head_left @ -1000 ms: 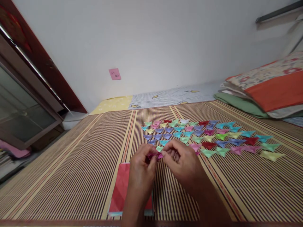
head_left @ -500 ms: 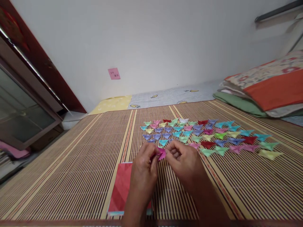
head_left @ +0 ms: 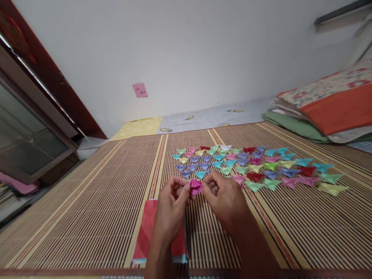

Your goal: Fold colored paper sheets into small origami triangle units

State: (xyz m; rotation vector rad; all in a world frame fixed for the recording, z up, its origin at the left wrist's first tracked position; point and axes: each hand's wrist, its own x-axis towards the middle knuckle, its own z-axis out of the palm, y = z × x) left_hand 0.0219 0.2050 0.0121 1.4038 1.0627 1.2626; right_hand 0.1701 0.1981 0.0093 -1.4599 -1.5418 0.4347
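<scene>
Between my two hands is a small magenta folded paper boat, raised a little above the striped mat. My left hand pinches its left end between thumb and fingers. My right hand grips the right end the same way, the other fingers curled in. Just beyond the hands lie rows of small folded paper boats in many colours, among them a lime green boat and a pale yellow boat. Under my left forearm rests a stack of paper sheets, red on top, partly hidden by the arm.
A striped bamboo mat spreads under everything. Folded bedding is piled at the right by the wall. A pink note sticks to the white wall. A glass-fronted cabinet stands at the left.
My left hand has turned and shifted slightly left, showing more of its thumb. The magenta paper now faces me more fully and looks wider. My right hand has barely moved.
</scene>
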